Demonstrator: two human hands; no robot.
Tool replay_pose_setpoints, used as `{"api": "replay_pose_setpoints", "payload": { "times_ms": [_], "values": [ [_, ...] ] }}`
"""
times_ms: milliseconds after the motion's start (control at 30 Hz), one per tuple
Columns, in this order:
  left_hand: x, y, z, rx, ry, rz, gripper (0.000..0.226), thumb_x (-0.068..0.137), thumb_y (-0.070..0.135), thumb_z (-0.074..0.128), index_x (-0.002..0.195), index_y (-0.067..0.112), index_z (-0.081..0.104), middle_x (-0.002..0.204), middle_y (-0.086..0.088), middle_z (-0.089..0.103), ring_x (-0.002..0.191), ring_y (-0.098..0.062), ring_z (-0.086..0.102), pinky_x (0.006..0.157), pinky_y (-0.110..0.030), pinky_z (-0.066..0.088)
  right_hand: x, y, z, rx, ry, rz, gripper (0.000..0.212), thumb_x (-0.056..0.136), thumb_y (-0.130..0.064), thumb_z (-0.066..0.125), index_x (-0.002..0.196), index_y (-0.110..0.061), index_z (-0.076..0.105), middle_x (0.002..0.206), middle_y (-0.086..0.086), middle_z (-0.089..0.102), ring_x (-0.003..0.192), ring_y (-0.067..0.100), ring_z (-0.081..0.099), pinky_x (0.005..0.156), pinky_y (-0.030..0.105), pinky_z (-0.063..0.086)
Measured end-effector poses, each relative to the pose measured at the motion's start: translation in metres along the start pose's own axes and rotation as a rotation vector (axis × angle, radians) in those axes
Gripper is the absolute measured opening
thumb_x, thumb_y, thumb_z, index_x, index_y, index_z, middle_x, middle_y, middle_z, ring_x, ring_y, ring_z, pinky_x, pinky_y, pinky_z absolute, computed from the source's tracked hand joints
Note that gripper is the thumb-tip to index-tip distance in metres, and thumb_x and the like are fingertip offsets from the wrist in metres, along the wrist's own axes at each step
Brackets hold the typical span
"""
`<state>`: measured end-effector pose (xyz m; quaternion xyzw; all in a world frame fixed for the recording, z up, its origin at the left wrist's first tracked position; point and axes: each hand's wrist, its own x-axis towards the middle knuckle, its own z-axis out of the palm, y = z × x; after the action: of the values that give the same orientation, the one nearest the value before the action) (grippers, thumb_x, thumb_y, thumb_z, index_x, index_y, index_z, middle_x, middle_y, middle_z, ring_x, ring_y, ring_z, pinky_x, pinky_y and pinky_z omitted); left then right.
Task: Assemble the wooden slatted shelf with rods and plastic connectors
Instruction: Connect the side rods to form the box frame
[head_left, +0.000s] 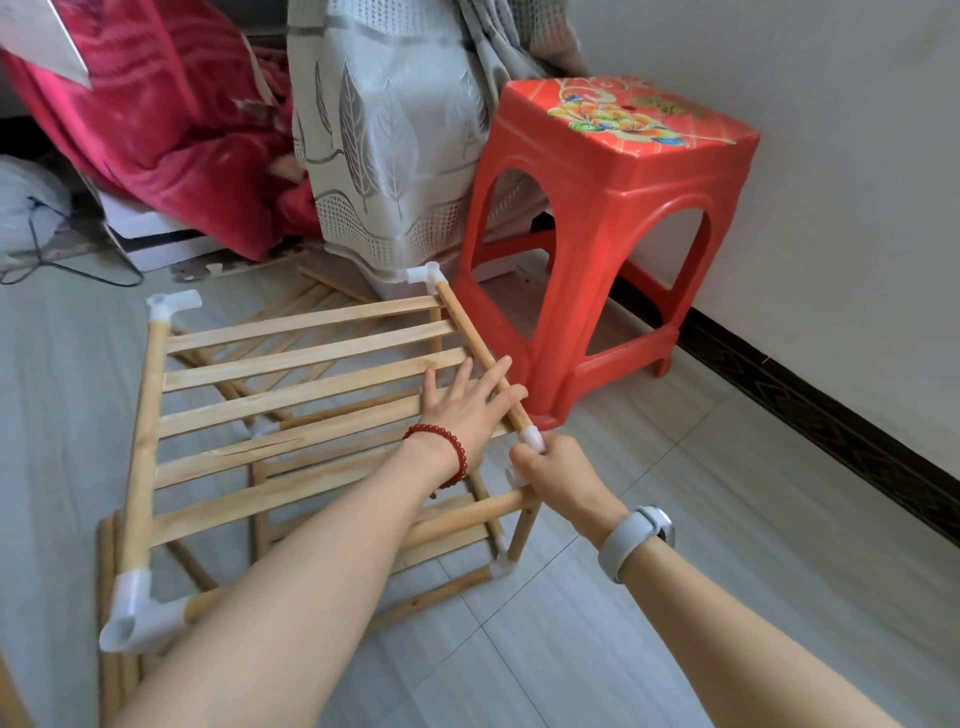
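Partly hidden under both forearms: near edge of the slatted shelf panel, raised above the floor just left of the red plastic stool. Underneath, through the slat gaps, more rods and a lower frame, hard to separate one from another. Loose slats beyond the panel, toward the curtain, mostly covered. Lower left corner cut off by the frame edge, with a bundle of rods running out of view.

Long axis of the slats running from left to right toward the stool, tilted slightly up at the right end; side rods crossing them, running away from the viewer. White plastic connectors at the corners: one at the far left, one far right beside the stool leg, one near left with open sockets.

Left hand, with red bead bracelet, flat on the slats, fingers spread and straight, fingertips reaching the right side rod. Right hand, gray watch on the wrist, curled around the near right connector at that rod's end, gripping it.
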<state>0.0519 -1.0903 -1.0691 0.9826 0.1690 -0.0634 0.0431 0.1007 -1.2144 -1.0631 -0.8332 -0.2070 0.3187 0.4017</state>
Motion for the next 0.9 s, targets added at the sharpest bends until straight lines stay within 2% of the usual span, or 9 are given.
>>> {"api": "replay_pose_setpoints", "payload": {
  "times_ms": [133, 267, 400, 533, 733, 900],
  "values": [
    [0.001, 0.002, 0.000, -0.041, 0.005, -0.015, 0.090, 0.076, -0.014, 0.050, 0.140, 0.040, 0.017, 0.155, 0.011, -0.017, 0.145, -0.030, -0.010, 0.110, -0.064, -0.003, -0.002, 0.002, -0.001, 0.021, 0.000, -0.031, 0.025, 0.087, -0.012, 0.049, 0.064, -0.015, 0.039, 0.065, 0.003, 0.042, 0.063, 0.016, 0.040, 0.056, 0.027, 0.032],
    [-0.003, 0.001, 0.003, -0.056, 0.054, 0.003, 0.087, 0.075, -0.014, 0.048, 0.139, 0.038, 0.021, 0.155, 0.010, -0.011, 0.145, -0.030, -0.007, 0.110, -0.064, -0.003, -0.005, 0.006, -0.003, 0.132, -0.045, -0.008, 0.025, 0.089, -0.009, 0.047, 0.067, -0.016, 0.038, 0.067, 0.003, 0.039, 0.060, 0.013, 0.037, 0.048, 0.017, 0.032],
    [-0.006, 0.000, 0.005, -0.067, 0.109, 0.037, 0.084, 0.073, -0.013, 0.049, 0.136, 0.037, 0.024, 0.155, 0.009, -0.005, 0.145, -0.028, -0.002, 0.110, -0.063, -0.003, -0.004, 0.008, -0.003, 0.221, -0.098, 0.012, 0.024, 0.090, -0.008, 0.047, 0.069, -0.016, 0.039, 0.070, 0.006, 0.039, 0.067, 0.017, 0.039, 0.058, 0.025, 0.034],
    [-0.006, -0.003, 0.008, -0.069, 0.086, 0.030, 0.088, 0.071, -0.014, 0.049, 0.136, 0.039, 0.023, 0.155, 0.012, -0.009, 0.146, -0.027, -0.004, 0.109, -0.062, -0.004, -0.006, 0.008, 0.005, 0.059, -0.009, -0.046, 0.027, 0.088, -0.010, 0.047, 0.065, -0.016, 0.035, 0.065, 0.003, 0.039, 0.062, 0.016, 0.037, 0.057, 0.027, 0.031],
    [-0.008, -0.003, 0.002, -0.072, 0.056, 0.011, 0.092, 0.069, -0.016, 0.049, 0.137, 0.040, 0.023, 0.155, 0.013, -0.012, 0.145, -0.027, -0.008, 0.108, -0.064, -0.006, -0.007, 0.005, 0.012, 0.038, 0.037, -0.027, 0.020, 0.085, -0.013, 0.048, 0.067, -0.016, 0.039, 0.068, 0.006, 0.044, 0.065, 0.019, 0.042, 0.063, 0.032, 0.035],
    [-0.014, -0.008, 0.008, -0.119, 0.092, 0.065, 0.085, 0.071, -0.014, 0.050, 0.133, 0.039, 0.027, 0.155, 0.012, -0.002, 0.146, -0.025, 0.000, 0.111, -0.058, -0.007, -0.009, 0.014, 0.001, 0.220, -0.115, -0.004, 0.020, 0.089, -0.016, 0.054, 0.075, -0.012, 0.040, 0.076, 0.010, 0.037, 0.069, 0.021, 0.035, 0.057, 0.027, 0.029]
  ]
}}
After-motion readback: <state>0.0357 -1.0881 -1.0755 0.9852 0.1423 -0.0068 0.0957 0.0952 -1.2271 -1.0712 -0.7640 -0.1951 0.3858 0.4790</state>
